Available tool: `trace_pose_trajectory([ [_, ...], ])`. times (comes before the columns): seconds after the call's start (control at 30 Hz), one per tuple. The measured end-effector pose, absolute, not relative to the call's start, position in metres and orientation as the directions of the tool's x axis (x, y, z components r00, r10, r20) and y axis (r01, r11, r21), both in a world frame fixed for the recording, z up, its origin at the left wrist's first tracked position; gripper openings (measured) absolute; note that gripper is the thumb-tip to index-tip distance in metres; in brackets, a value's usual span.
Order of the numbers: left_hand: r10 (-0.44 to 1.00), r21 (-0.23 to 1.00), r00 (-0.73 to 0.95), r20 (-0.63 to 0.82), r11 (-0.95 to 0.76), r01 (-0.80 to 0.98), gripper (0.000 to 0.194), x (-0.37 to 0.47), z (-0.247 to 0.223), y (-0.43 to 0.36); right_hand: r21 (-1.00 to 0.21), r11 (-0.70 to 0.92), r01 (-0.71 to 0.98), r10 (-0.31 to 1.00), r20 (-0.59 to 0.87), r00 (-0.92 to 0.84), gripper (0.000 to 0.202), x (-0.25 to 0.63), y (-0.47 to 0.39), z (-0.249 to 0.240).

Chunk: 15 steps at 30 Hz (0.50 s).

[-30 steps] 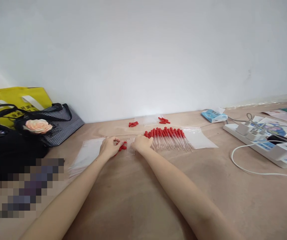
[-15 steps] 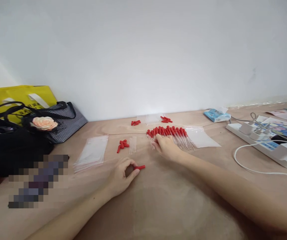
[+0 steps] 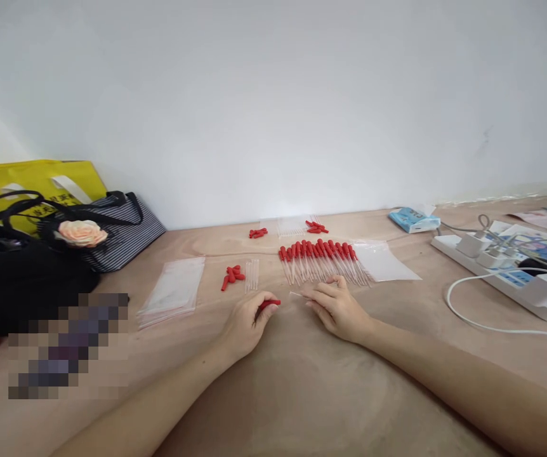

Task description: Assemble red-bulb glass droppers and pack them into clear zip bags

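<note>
Between the thumb and fingers of my left hand (image 3: 249,320) is a red rubber dropper bulb (image 3: 270,304), its narrow end pointing right. My right hand (image 3: 342,311) pinches a thin clear glass tube (image 3: 295,293), whose tip points left at the bulb with a small gap between. Beyond my right hand lies a row of droppers (image 3: 318,251), red bulbs at the far end and clear stems towards me. Loose red bulbs (image 3: 232,277) and several bare glass tubes (image 3: 252,275) lie just beyond my left hand.
Clear plastic bags (image 3: 173,292) lie at left; another bag (image 3: 385,260) is right of the droppers. More bulbs (image 3: 317,227) and tubes (image 3: 292,227) lie near the wall. Handbags (image 3: 125,228) stand at left. A tissue pack (image 3: 414,219) and a corded power strip (image 3: 492,270) are at right.
My right hand has drawn back towards me from the dropper row with a glass tube in its fingers. My left hand has risen slightly, turning the bulb towards the tube.
</note>
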<state>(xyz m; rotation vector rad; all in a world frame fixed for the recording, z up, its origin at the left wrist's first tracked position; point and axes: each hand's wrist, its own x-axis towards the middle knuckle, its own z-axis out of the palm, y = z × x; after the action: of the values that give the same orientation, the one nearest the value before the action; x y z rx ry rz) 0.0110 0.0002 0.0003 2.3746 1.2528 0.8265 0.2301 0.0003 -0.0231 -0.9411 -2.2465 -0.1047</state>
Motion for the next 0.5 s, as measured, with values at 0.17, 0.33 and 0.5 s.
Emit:
trace_pose_trajectory([
  [0.17,0.821,0.544,0.477,0.315,-0.568,0.618,0.02,0.012,-0.002,0.001,-0.16,0.734,0.66,0.603,0.6,-0.526,0.021,0.224,-0.004,-0.022],
  [0.33,0.799,0.539,0.503,0.33,-0.597,0.594,0.022,0.011,-0.001,0.0,-0.153,0.737,0.658,0.594,0.612,-0.522,0.02,0.219,-0.007,-0.02],
  [0.5,0.827,0.63,0.469,0.308,-0.547,0.551,0.024,0.014,-0.001,-0.002,-0.142,0.759,0.635,0.573,0.611,-0.547,0.02,0.218,-0.008,-0.021],
])
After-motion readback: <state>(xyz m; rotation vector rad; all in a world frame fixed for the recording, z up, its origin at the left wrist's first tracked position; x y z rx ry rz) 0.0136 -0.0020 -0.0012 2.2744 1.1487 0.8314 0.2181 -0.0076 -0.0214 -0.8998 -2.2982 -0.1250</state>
